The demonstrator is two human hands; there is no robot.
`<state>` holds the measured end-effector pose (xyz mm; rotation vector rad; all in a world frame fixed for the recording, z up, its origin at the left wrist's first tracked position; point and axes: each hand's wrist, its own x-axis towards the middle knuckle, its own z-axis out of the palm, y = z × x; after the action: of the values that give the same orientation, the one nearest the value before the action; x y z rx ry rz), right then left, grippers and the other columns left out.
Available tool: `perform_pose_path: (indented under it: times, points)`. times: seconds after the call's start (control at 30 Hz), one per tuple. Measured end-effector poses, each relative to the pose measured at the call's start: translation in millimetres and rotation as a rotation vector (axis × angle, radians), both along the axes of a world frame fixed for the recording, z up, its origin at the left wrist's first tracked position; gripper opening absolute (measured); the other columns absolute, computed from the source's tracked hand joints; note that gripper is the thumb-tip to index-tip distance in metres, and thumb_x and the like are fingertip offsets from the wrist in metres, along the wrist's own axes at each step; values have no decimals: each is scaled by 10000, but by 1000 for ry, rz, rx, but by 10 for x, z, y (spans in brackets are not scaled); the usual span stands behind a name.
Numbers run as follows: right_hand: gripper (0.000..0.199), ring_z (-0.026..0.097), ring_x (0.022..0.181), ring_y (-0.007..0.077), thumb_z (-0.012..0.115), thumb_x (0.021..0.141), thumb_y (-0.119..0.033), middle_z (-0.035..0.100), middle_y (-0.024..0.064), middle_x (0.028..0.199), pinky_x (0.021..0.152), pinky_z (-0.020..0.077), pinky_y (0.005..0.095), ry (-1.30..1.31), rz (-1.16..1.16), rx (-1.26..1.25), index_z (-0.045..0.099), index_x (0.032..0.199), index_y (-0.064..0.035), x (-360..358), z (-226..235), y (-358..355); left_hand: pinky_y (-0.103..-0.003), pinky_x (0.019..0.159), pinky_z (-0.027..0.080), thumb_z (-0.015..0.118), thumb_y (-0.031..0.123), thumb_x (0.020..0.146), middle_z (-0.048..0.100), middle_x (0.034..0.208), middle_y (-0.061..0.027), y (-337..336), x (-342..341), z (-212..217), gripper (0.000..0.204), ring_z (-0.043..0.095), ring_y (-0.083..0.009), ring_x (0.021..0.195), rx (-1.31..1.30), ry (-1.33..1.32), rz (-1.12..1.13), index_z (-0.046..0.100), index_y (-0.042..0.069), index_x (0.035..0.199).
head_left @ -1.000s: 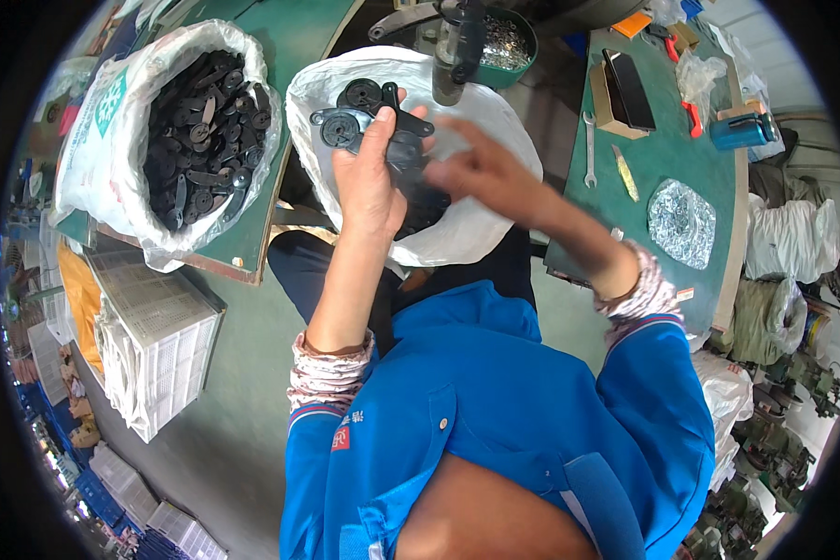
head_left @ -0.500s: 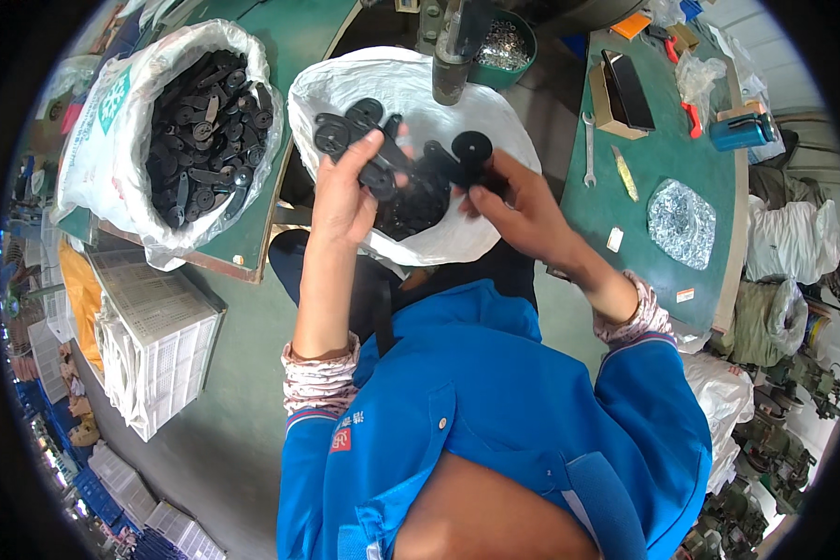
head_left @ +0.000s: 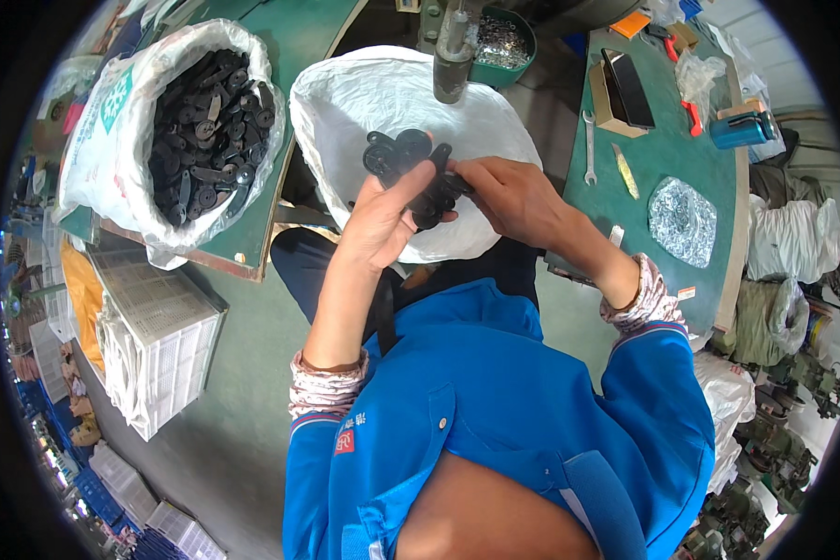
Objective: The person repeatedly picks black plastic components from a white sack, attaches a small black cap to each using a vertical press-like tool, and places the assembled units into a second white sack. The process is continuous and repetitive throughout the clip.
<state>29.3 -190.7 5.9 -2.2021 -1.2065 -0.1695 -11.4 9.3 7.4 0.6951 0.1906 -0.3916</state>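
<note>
Parts: black plastic parts [head_left: 411, 173], a small bunch with round ends, held up over the white bag [head_left: 364, 103], between the two hands
Left hand: left hand [head_left: 383, 219] closed around the lower side of the bunch, thumb laid along its front, fingers hidden behind it
Right hand: right hand [head_left: 513, 196] pinching the bunch's right edge with its fingertips, fingers curled, palm turned down
Relation: hands touch through the parts; bunch sits just above the left palm and just left of the right knuckles
Bag edge: white bag rim close under and behind the hands, its near edge at the lap
Press: grey post [head_left: 453, 51] stands just above the bunch, apart from it
Left side: second bag [head_left: 103, 140] full of black parts on the green bench [head_left: 299, 37], well apart from the left hand; white crates [head_left: 159, 345] lower down
Right side: green table [head_left: 719, 187] with wrench [head_left: 589, 145], foil packet [head_left: 681, 219], blue can [head_left: 742, 129]; near the right forearm, not touching
Open room: floor gap between bench and lap
Change: half a second ago the hands were apart, each with parts down in the bag; now joined on one bunch, raised clear of the bag's contents
</note>
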Motion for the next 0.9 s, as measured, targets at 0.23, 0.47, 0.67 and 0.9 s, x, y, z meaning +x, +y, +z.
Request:
perform_pose_path:
  times: [0.23, 0.47, 0.67, 0.9]
  points:
    - [415, 632, 775, 345, 639, 743, 34, 592, 153, 1046, 635, 525, 393, 64, -48, -102, 483, 1120, -39, -43, -64, -21, -329, 704, 545, 684, -1, 812, 599, 1101, -89, 16, -32, -57, 554, 610, -179, 943, 162, -44, 12, 451, 70, 1309]
    - [352, 649, 872, 307, 648, 796, 27, 602, 158, 1127, 738, 528, 367, 1, -246, 85, 520, 1118, -33, -67, -87, 50, -290, 781, 506, 693, -122, 705, 599, 1091, -64, -50, -142, -175, 657, 573, -146, 921, 291, -80, 133, 460, 55, 1294]
    - [332, 580, 912, 236, 534, 952, -266, 617, 125, 986, 760, 461, 326, 689, -376, 356, 574, 1153, -5, 33, 174, -79, -278, 818, 480, 694, -128, 683, 605, 1071, -32, -41, -145, -254, 589, 568, -128, 912, 433, -111, 122, 511, 53, 1213]
    - [375, 564, 893, 139, 513, 969, -268, 610, 105, 1066, 775, 438, 267, 789, -258, 379, 576, 1205, 16, 65, -13, -91, -283, 884, 478, 647, -153, 728, 618, 1078, -45, -147, -167, -144, 487, 590, -135, 978, 504, -221, 190, 565, 25, 1173]
